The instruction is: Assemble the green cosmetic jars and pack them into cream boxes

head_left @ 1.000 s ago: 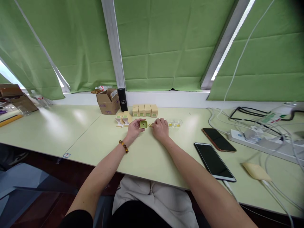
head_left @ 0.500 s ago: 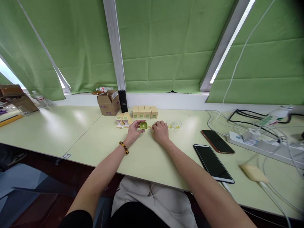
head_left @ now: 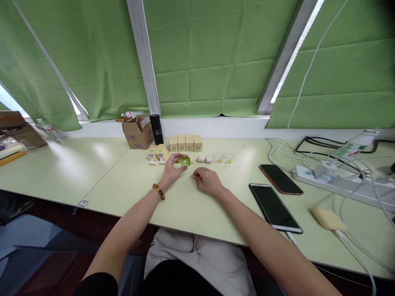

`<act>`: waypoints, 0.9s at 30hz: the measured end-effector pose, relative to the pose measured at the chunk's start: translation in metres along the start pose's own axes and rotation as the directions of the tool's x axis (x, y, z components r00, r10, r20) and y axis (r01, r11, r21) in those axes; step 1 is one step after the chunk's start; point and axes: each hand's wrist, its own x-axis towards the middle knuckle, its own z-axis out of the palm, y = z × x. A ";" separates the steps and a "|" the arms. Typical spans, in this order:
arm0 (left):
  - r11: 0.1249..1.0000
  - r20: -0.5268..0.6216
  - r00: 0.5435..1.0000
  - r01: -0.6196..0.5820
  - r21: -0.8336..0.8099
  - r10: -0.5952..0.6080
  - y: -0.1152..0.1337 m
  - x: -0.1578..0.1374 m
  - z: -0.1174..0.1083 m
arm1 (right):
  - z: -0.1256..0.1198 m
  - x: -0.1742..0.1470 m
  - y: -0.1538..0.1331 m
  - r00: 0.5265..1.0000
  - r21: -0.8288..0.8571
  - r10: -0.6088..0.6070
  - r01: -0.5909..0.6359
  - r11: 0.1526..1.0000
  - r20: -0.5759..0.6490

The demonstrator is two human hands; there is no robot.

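Note:
My left hand (head_left: 173,169) grips a small green square container (head_left: 185,161) by its left side, its open hollow facing me. Just right of the container shows a tiny yellowish piece. My right hand (head_left: 209,181) is closed in a pinch low over the table, with a small pale-yellow bit at its fingertips, too small to name. Beyond that hand lie two small pale pink cylinders (head_left: 200,159). Beside them are two clear cups (head_left: 218,158) with yellow inside.
Several small cream boxes (head_left: 185,143) stand in a row at the back. Two cream folded-card pieces (head_left: 161,153) are left of them, near a black cylinder (head_left: 156,129) and a cardboard box (head_left: 138,132). Two phones (head_left: 275,207), a power strip (head_left: 339,187) and cables lie right.
My right hand has drawn back toward me and slightly left, uncovering the pink cylinders. My left hand still holds the green container in about the same place.

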 end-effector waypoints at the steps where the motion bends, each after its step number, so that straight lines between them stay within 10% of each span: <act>1: 1.000 0.002 1.000 -0.004 0.015 0.004 0.000 0.000 0.000 | -0.001 0.000 0.000 1.000 0.009 0.009 -0.009 1.000 0.001; 9: 0.997 -0.002 1.000 -0.022 0.067 0.023 -0.012 0.000 0.001 | 0.001 0.004 0.002 0.990 0.218 0.035 -0.004 0.976 -0.137; 17: 0.997 0.064 0.997 -0.036 0.066 0.032 -0.014 0.001 -0.001 | -0.004 0.010 -0.004 0.885 0.614 0.235 0.070 0.786 -0.402; 27: 0.991 0.133 0.991 -0.048 0.127 0.031 0.003 -0.004 0.003 | -0.010 0.005 -0.028 0.857 0.600 0.215 0.130 0.790 -0.468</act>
